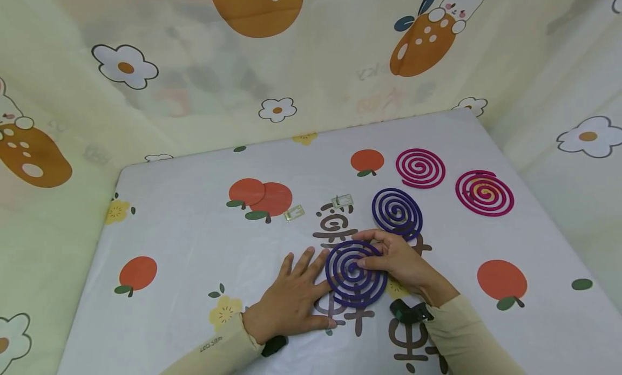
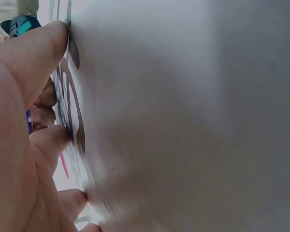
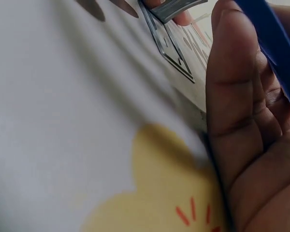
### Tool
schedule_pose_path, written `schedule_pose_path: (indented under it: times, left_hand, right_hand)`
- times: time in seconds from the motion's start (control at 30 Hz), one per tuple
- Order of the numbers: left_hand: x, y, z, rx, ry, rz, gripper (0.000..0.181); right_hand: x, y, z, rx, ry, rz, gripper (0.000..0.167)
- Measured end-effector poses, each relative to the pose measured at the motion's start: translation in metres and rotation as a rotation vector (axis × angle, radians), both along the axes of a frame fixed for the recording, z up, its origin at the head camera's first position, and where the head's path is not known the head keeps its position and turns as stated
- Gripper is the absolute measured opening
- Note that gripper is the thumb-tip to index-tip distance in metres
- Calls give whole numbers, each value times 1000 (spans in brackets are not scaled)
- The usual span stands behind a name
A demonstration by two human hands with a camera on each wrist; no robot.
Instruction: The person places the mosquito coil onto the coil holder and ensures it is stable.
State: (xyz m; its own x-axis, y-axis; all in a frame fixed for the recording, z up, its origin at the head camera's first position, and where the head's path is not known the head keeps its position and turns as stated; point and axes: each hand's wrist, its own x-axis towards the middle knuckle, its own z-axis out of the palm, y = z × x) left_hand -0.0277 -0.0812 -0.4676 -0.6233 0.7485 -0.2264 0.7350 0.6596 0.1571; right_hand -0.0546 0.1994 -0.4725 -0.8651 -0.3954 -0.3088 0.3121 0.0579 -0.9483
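Observation:
A dark blue mosquito coil (image 1: 338, 295) is pinched in my right hand (image 1: 405, 264), the thumb near its centre and other fingers at the upper right edge. In the right wrist view the coil (image 3: 275, 48) is a blue band beside the thumb. My left hand (image 1: 291, 302) lies with spread fingers on the table, left of the coil. Under the coil, the right wrist view shows a flat metal coil stand (image 3: 176, 60) with fingertips at its far end; the coil hides it from the head view. Behind the right hand lies a second dark blue coil (image 1: 396, 210).
Two magenta coils, one (image 1: 420, 168) at the back and another (image 1: 484, 193) farther right, lie on the table. Two small metal stands, one (image 1: 293, 212) left and one (image 1: 342, 200) right, lie beyond the left hand. A patterned curtain (image 1: 194, 105) borders the white tablecloth (image 1: 184, 245).

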Motion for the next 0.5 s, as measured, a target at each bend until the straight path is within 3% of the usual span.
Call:
schedule_pose_path:
  times: [0.5]
  left_hand:
    - [-2, 0, -3, -4, -17, 5, 100]
  right_hand:
    - [-3, -6, -2, -17, -14, -9, 58]
